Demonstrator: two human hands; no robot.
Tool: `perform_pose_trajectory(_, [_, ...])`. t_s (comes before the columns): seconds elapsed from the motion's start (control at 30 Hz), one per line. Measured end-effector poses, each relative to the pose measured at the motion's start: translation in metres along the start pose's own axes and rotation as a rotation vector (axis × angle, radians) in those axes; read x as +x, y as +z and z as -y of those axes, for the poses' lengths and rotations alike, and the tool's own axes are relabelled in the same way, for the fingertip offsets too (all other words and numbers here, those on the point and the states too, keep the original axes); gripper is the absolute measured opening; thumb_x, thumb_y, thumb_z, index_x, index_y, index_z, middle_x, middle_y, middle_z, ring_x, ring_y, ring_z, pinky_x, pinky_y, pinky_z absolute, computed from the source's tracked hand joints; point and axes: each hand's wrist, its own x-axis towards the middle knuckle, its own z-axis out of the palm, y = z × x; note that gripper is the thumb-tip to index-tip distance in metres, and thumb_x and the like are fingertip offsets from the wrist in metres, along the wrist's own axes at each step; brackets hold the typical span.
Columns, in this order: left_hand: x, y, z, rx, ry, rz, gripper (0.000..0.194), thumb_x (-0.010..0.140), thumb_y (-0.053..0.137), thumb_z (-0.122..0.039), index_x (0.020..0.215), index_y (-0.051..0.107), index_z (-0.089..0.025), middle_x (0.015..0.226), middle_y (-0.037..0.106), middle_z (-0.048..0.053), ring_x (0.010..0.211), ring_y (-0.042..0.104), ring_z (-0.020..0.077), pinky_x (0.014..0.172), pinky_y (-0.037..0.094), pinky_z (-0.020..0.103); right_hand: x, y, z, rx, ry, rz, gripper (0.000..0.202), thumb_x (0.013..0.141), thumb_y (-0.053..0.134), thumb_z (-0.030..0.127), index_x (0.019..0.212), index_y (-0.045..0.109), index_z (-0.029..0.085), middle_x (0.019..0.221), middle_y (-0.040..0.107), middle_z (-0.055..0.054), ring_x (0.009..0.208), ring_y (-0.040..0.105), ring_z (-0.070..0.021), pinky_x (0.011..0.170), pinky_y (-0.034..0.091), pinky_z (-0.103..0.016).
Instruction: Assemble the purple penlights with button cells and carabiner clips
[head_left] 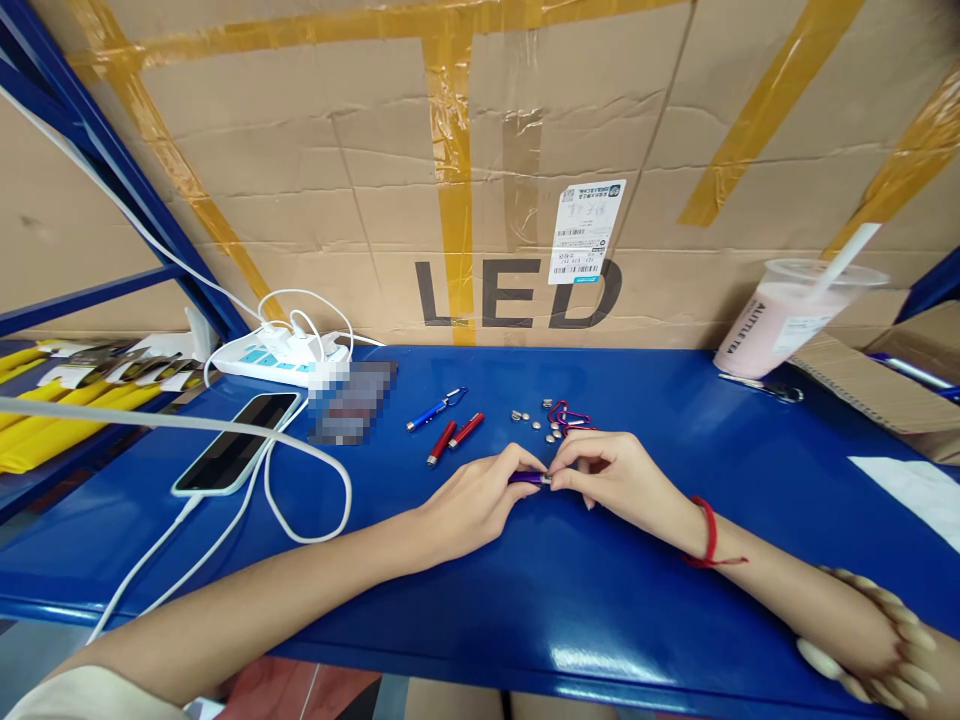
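Between my two hands, above the blue table, lies a small purple tube (pixel 527 478) with a silver end. My left hand (pixel 480 500) is closed around its purple body. The fingertips of my right hand (pixel 611 472) pinch its silver end; what exactly they grip there is too small to tell. Just behind my hands are several small silver button cells (pixel 536 425) and some red and purple carabiner clips (pixel 574 416). Left of them rest two red tubes (pixel 466 430) and a blue tube (pixel 426 416) with a clip.
A phone (pixel 238 445) with looping white cables and a power strip (pixel 274 358) sit on the left of the blue table (pixel 450 620). A pink drink cup (pixel 787 315) stands at the back right. A large cardboard box (pixel 375 200) walls off the back.
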Motion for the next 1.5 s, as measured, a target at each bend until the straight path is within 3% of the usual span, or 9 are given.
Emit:
perform_pose_trajectory(0.17, [-0.003, 0.002, 0.006, -0.002, 0.121, -0.002, 0.008, 0.091, 0.04, -0.018, 0.085, 0.044, -0.019, 0.096, 0.064, 0.005, 0.097, 0.06, 0.0165, 0.079, 0.048, 0.025, -0.004, 0.002, 0.006, -0.065, -0.137, 0.02, 0.038, 0.077, 0.06, 0.051, 0.064, 0.067, 0.017, 0.066, 0.06, -0.003, 0.044, 0.051, -0.0083, 0.041, 0.043, -0.02])
perform_pose_trajectory(0.43, [-0.004, 0.001, 0.008, 0.039, 0.21, -0.026, 0.009, 0.091, 0.039, -0.017, 0.087, 0.047, -0.018, 0.092, 0.064, 0.005, 0.085, 0.062, 0.0152, 0.073, 0.047, 0.022, -0.011, 0.001, 0.008, -0.377, -0.402, 0.032, 0.035, 0.093, 0.042, 0.037, 0.072, 0.063, 0.018, 0.073, 0.062, -0.003, 0.063, 0.058, -0.011, 0.056, 0.044, -0.02])
perform_pose_trajectory(0.57, [-0.005, 0.002, 0.009, 0.066, 0.245, -0.013, 0.011, 0.092, 0.039, -0.017, 0.088, 0.049, -0.018, 0.089, 0.064, 0.004, 0.081, 0.062, 0.0146, 0.074, 0.047, 0.022, -0.015, -0.002, 0.013, -0.721, -0.56, 0.114, 0.041, 0.098, 0.026, 0.026, 0.079, 0.061, 0.016, 0.077, 0.061, -0.003, 0.054, 0.056, -0.0083, 0.048, 0.036, -0.021])
perform_pose_trajectory(0.7, [-0.005, 0.003, 0.009, 0.072, 0.272, -0.053, 0.01, 0.092, 0.038, -0.018, 0.089, 0.048, -0.017, 0.087, 0.064, 0.005, 0.08, 0.062, 0.0149, 0.073, 0.047, 0.022, -0.016, 0.001, 0.014, -0.846, -0.587, 0.114, 0.05, 0.099, 0.017, 0.024, 0.072, 0.057, 0.015, 0.067, 0.056, -0.003, 0.047, 0.051, -0.0094, 0.043, 0.029, -0.025])
perform_pose_trajectory(0.87, [-0.006, 0.006, 0.009, 0.096, 0.322, -0.093, 0.014, 0.093, 0.036, -0.019, 0.083, 0.046, -0.017, 0.082, 0.063, 0.006, 0.075, 0.061, 0.0154, 0.069, 0.047, 0.024, -0.019, 0.011, 0.018, -0.577, -0.393, 0.104, 0.044, 0.097, 0.023, 0.026, 0.064, 0.051, 0.016, 0.061, 0.052, -0.002, 0.049, 0.047, -0.0101, 0.048, 0.034, -0.022])
perform_pose_trajectory(0.97, [-0.006, 0.007, 0.01, 0.145, 0.347, -0.118, 0.016, 0.093, 0.035, -0.017, 0.082, 0.047, -0.016, 0.08, 0.064, 0.006, 0.073, 0.06, 0.016, 0.067, 0.046, 0.025, -0.021, 0.016, 0.021, -0.202, -0.093, 0.166, 0.042, 0.095, 0.029, 0.034, 0.06, 0.046, 0.016, 0.055, 0.049, 0.0, 0.043, 0.048, -0.0082, 0.046, 0.038, -0.019])
perform_pose_trajectory(1.1, [-0.006, 0.007, 0.011, 0.196, 0.372, -0.171, 0.013, 0.093, 0.037, -0.018, 0.09, 0.05, -0.016, 0.079, 0.064, 0.005, 0.07, 0.06, 0.0155, 0.065, 0.046, 0.025, -0.02, 0.019, 0.022, 0.128, 0.26, 0.265, 0.046, 0.088, 0.035, 0.053, 0.062, 0.043, 0.016, 0.051, 0.045, 0.003, 0.032, 0.043, -0.0063, 0.033, 0.03, -0.016])
perform_pose_trajectory(1.4, [-0.001, 0.006, 0.006, 0.194, 0.239, -0.14, 0.022, 0.094, 0.039, -0.021, 0.114, 0.045, -0.016, 0.104, 0.063, 0.007, 0.093, 0.06, 0.0171, 0.082, 0.047, 0.027, -0.016, 0.019, 0.02, 0.184, 0.304, 0.224, 0.052, 0.081, 0.039, 0.063, 0.06, 0.044, 0.016, 0.049, 0.045, 0.003, 0.033, 0.044, -0.0065, 0.033, 0.033, -0.016])
perform_pose_trajectory(1.5, [0.0, 0.006, 0.005, 0.249, 0.252, -0.125, 0.024, 0.095, 0.034, -0.021, 0.113, 0.047, -0.014, 0.099, 0.064, 0.008, 0.087, 0.06, 0.0183, 0.079, 0.048, 0.03, -0.016, 0.018, 0.019, 0.143, 0.258, 0.213, 0.05, 0.084, 0.037, 0.059, 0.06, 0.044, 0.016, 0.049, 0.046, 0.003, 0.034, 0.045, -0.0069, 0.035, 0.034, -0.016])
